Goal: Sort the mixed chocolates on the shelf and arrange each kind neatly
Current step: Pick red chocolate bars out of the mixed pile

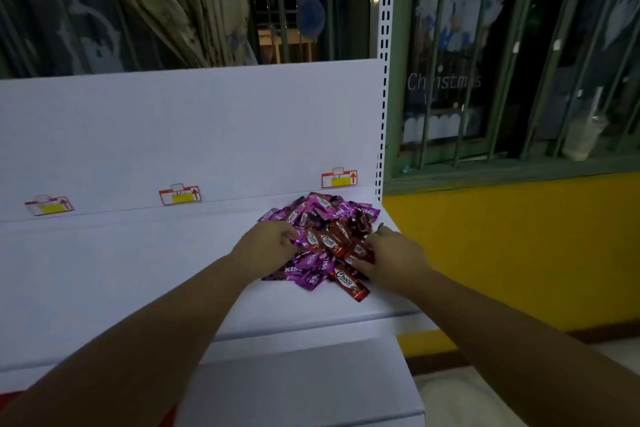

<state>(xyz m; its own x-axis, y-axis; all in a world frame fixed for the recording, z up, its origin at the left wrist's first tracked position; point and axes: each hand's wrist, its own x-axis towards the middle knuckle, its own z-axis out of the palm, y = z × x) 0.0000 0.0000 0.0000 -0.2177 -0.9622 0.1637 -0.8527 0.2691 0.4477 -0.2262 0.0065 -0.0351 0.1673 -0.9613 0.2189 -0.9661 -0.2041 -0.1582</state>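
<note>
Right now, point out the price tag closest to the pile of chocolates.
The rightmost price tag, standing directly behind the chocolate pile. The middle tag and the left tag sit farther left, well away from it.

both forearms [166,326] are bare down to the left hand [273,241] and right hand [393,253], with a red garment [170,419] beneath.

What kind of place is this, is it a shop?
Most likely a small shop, though I can't be sure. There is a white shop shelf with a slotted metal post, price tags clipped along its back, and a pile of wrapped chocolates heaped on it.
</note>
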